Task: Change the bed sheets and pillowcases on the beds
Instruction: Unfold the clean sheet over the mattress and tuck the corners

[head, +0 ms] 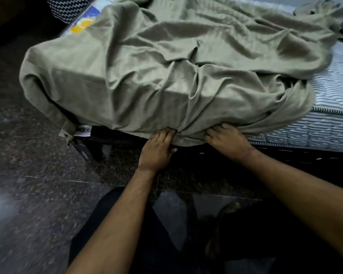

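Sheet of olive-green cloth lies rumpled over the near corner of the mattress, filling most of the upper half of the frame and hanging down over the near edge. At the lower centre, both hands work at its hem. The left hand has its fingers pushed into the bunched cloth under the mattress edge, seemingly curled on it. The right hand, just beside it to the right, has its fingers tucked into the folds too, gripping the sheet. A white label shows at the lower left corner of the sheet. The bare striped mattress shows at the right. A dark speckled floor fills the left.
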The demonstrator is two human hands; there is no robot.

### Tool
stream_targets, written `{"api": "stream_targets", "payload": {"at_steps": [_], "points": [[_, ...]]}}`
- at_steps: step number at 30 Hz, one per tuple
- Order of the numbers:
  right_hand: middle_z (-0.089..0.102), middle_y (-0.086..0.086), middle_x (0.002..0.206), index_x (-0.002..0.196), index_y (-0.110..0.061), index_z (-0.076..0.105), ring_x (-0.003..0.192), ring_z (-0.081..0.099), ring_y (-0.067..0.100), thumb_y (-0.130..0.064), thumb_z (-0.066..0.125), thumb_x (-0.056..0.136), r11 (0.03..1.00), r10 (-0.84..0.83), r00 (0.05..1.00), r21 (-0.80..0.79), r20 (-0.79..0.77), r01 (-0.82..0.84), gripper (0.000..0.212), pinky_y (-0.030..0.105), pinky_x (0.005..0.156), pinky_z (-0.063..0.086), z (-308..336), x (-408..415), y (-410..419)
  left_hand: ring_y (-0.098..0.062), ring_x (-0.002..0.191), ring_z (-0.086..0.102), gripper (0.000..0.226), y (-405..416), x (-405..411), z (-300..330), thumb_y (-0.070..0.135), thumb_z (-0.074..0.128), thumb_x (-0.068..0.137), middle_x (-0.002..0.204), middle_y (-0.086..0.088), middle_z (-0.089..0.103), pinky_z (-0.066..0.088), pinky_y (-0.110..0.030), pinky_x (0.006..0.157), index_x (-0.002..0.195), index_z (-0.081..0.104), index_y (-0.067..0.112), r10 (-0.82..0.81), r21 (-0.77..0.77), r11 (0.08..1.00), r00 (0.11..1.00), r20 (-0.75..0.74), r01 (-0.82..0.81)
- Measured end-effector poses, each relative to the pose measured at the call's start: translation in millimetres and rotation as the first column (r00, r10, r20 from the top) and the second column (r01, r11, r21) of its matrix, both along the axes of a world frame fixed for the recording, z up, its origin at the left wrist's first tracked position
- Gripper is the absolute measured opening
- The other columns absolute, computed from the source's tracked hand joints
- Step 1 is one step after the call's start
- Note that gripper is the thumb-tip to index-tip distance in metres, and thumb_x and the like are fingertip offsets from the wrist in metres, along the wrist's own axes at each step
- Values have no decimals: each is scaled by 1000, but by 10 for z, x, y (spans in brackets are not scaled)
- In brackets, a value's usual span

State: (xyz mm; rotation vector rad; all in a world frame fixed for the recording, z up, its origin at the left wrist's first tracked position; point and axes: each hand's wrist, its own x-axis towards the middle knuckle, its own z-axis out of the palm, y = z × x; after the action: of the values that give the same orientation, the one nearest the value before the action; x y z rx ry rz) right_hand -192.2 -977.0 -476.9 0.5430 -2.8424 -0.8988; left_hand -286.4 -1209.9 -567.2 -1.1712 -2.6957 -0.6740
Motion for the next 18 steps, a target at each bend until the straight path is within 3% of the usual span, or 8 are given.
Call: {"api": "stream_targets", "payload": {"at_steps": [2,4,6,11,14,16,18], "points": [[67,5,91,90,-17,70,65,67,23,-16,42,83,986,-162,982,-11,101,164,29,31,61,48,-42,10,-173,-27,122,54,64,-8,-36,0,39,66,87,135,-9,55,41,-38,109,143,48,14,6,0,1000,1000,5,-6],[63,7,116,114,-14,64,79,72,24,-12,40,93,933,-352,916,-9,191,361,33,31,60,48,-112,93,-319,-27,122,54,60,6,-64,34,39,65,88,134,-7,55,42,-37,107,141,49,15,-1,-10,1000,1000,5,1],[55,8,129,128,-11,56,93,72,26,-7,40,99,866,-480,848,-35,225,499,33,34,59,45,-140,187,-381,-28,121,55,56,31,-17,116,38,66,89,131,-7,56,43,-38,105,138,51,15,12,-46,999,1000,17,-11],[61,5,125,124,-18,64,105,70,26,-5,41,100,741,-647,734,-54,207,669,36,36,73,53,-58,157,-332,-24,129,49,52,149,278,235,38,63,92,139,-3,50,40,-37,108,138,52,16,261,-139,960,957,126,-244],[60,5,124,123,-18,63,107,67,26,-8,42,99,745,-638,740,-71,210,663,34,34,68,50,-79,209,-327,-28,143,37,70,200,385,190,52,52,95,154,-9,40,28,-39,120,150,42,10,271,-165,955,954,132,-248],[58,7,121,120,-17,62,108,63,27,-13,43,96,825,-523,842,-171,129,539,32,34,67,49,-92,250,-381,-26,150,25,73,172,348,182,55,43,98,163,-7,29,17,-40,124,156,33,12,242,-192,958,961,136,-214],[57,9,118,123,-15,60,104,62,30,-17,43,92,888,-310,944,-321,112,330,35,40,74,54,-206,270,-512,-23,150,25,65,124,232,170,52,36,102,162,-5,33,15,-40,125,156,34,15,193,-204,964,976,98,-170]]}}
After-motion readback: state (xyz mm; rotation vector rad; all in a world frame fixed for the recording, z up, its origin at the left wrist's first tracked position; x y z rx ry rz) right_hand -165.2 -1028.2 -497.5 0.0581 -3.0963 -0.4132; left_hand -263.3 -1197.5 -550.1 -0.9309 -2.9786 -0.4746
